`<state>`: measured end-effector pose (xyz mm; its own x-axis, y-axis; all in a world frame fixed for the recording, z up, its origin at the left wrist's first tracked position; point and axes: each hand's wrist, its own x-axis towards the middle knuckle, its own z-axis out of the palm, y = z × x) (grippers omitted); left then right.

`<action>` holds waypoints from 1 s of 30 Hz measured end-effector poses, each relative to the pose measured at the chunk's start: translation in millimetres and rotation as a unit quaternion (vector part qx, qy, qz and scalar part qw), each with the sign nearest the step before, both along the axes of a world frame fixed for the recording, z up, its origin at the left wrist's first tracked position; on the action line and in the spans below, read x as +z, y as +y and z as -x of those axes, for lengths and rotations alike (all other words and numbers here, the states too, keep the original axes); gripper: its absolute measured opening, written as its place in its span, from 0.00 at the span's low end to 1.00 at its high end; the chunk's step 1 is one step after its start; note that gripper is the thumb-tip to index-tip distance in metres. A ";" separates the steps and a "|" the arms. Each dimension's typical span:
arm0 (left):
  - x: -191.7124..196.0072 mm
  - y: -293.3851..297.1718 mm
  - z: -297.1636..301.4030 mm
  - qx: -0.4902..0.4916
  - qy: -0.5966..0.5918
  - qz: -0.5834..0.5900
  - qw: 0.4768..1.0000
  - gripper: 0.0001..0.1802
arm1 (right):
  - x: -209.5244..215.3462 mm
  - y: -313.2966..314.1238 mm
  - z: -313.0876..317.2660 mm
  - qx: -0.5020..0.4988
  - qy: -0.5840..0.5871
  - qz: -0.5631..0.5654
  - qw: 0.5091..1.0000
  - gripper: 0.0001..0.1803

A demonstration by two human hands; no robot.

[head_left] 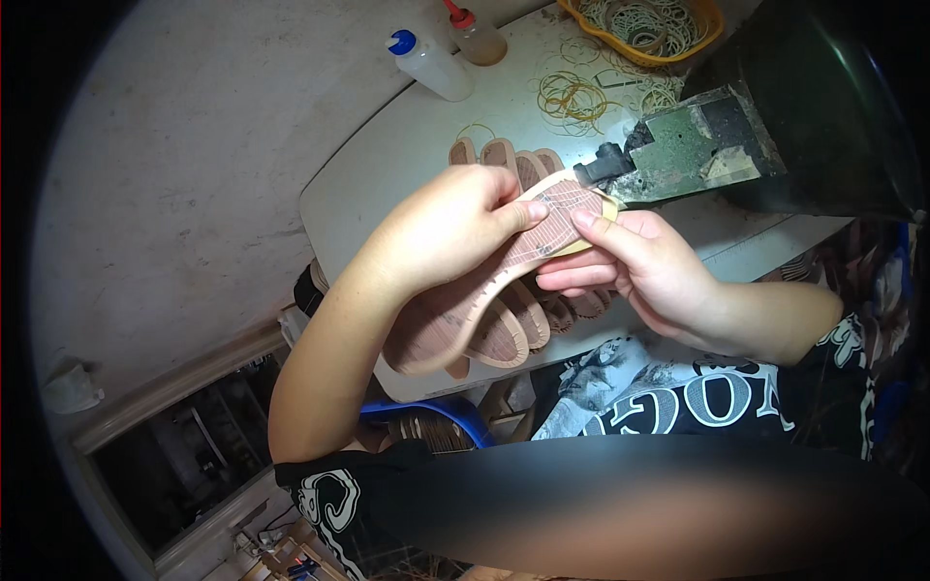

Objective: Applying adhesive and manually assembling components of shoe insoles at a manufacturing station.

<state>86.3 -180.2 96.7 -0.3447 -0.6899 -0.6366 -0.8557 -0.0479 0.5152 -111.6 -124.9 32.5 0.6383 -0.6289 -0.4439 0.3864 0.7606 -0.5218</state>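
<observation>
A shoe insole point(554, 230) with a pinkish lined face and a pale, pleated rim lies tilted across my two hands. My left hand point(463, 221) grips it from the left, its thumb pressed on the lined face. From the right, my right hand point(651, 259) pinches the other edge, thumb on top and fingers underneath. A yellowish edge shows beside my right thumb. The upper end of the insole is at the dark metal head point(604, 165) of a green machine point(697, 145); whether they touch I cannot tell. More insoles point(504, 337) lie under and behind my hands, partly hidden.
On the white table point(363, 184) stand a blue-capped bottle point(436, 73) and a red-tipped bottle point(481, 44). Loose cord rings point(572, 102) lie near a yellow basket point(710, 37) of similar rings. Below the table's near edge is a blue container point(472, 423).
</observation>
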 end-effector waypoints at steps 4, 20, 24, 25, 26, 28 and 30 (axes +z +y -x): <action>-13.7 12.2 -1.5 0.080 0.047 -0.065 0.994 0.19 | 11.0 -10.4 4.5 0.030 0.048 -0.060 0.997 0.20; -21.1 29.2 13.0 0.311 0.212 -0.239 0.895 0.25 | 9.1 -15.9 47.8 0.244 0.046 0.047 0.967 0.14; -19.7 22.5 10.0 0.296 0.189 -0.195 0.916 0.28 | 10.3 -7.4 74.7 0.270 0.106 0.070 0.955 0.15; -19.5 20.1 8.3 0.294 0.191 -0.196 0.916 0.28 | 8.4 -5.7 77.4 0.226 0.117 0.079 0.964 0.16; -19.0 17.3 5.4 0.285 0.174 -0.184 0.925 0.28 | 6.0 -4.3 77.5 0.182 0.128 0.089 0.971 0.16; -20.0 15.9 6.2 0.278 0.147 -0.146 0.938 0.29 | -2.4 0.8 70.8 0.144 0.116 0.087 0.979 0.17; -21.0 11.1 4.7 0.274 0.129 -0.099 0.948 0.28 | -18.4 1.5 61.1 0.117 0.088 0.092 0.985 0.18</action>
